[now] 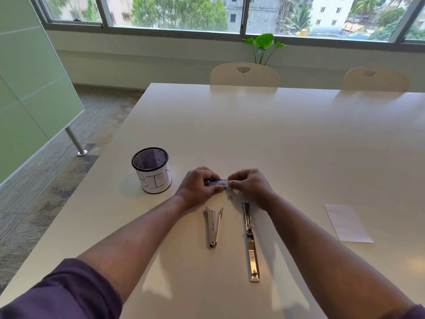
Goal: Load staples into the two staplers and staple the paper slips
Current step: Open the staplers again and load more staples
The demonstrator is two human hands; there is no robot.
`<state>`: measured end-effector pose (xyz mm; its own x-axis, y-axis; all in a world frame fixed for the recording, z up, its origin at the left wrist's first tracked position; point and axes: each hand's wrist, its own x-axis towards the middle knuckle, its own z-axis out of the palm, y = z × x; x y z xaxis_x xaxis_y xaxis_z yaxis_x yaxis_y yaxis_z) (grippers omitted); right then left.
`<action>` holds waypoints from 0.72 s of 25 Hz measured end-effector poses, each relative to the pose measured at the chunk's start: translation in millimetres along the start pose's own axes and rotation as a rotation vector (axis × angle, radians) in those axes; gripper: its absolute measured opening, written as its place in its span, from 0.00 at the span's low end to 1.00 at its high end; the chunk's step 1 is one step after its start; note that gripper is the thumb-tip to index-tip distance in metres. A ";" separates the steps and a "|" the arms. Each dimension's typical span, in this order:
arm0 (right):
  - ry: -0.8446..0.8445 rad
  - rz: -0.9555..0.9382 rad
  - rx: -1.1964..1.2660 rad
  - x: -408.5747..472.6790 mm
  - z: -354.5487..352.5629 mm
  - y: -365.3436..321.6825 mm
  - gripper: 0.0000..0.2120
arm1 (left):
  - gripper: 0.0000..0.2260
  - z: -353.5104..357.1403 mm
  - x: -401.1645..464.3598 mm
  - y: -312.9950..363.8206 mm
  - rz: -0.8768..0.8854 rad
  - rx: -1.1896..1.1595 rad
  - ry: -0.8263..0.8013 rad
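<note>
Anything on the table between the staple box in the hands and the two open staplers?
Nothing visible. The staple box is held by the left hand and right hand just beyond both staplers, small and long; bare table lies between.

Small blue-white staple box (218, 182), two metal staplers (213, 226) (250, 242) lying opened on table, white paper slip (347, 223) right

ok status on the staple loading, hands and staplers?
Left hand and right hand both pinching small staple box. Both staplers lie open on table, unloaded as far as visible. Paper slips untouched, right. Nothing blocking.
</note>
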<state>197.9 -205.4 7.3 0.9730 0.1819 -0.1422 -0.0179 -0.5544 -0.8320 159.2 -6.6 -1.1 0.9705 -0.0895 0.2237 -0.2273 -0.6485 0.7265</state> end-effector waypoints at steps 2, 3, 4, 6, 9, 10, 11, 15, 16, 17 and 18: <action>-0.012 -0.013 0.001 -2.0 1.1 0.2 0.01 | 0.14 0.2 0.0 -0.2 0.000 0.001 -0.003; -0.017 -0.019 0.006 -2.9 1.2 0.9 0.02 | 0.14 0.4 0.0 0.0 -0.001 0.002 -0.005; -0.021 -0.025 0.016 -3.4 1.1 1.5 0.05 | 0.15 0.3 0.0 0.0 -0.003 0.003 -0.006; -0.032 -0.031 0.037 -3.5 0.1 2.4 0.11 | 0.15 0.1 -0.1 -0.1 -0.005 0.002 -0.006; -0.033 -0.031 0.047 -4.2 -0.5 2.5 0.11 | 0.15 -0.4 -0.4 0.2 -0.001 0.006 -0.010; -0.031 -0.032 0.047 -4.8 -0.7 2.4 0.10 | 0.15 -0.5 -0.6 0.6 -0.002 0.006 -0.010; -0.034 -0.037 0.048 -5.3 -0.7 2.4 0.10 | 0.15 -0.6 -0.8 1.5 -0.005 0.006 -0.008; -0.055 -0.048 0.072 -6.9 -1.4 2.3 0.09 | 0.15 -1.2 -0.5 3.5 -0.012 0.006 -0.004; -0.054 -0.052 0.079 -7.5 -1.0 2.0 0.09 | 0.15 -1.1 -0.8 4.0 -0.016 0.005 -0.003; -0.049 -0.057 0.084 -8.3 -0.5 1.7 0.08 | 0.15 -1.1 -1.2 4.8 -0.023 0.003 0.002; -0.041 -0.059 0.090 -9.6 -0.3 1.3 0.08 | 0.14 -1.2 -1.3 5.1 -0.032 -0.002 0.008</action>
<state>188.6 -208.1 7.7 0.9627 0.2465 -0.1120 0.0167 -0.4669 -0.8842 156.6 -8.8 3.1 0.9766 -0.0633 0.2054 -0.1966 -0.6496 0.7345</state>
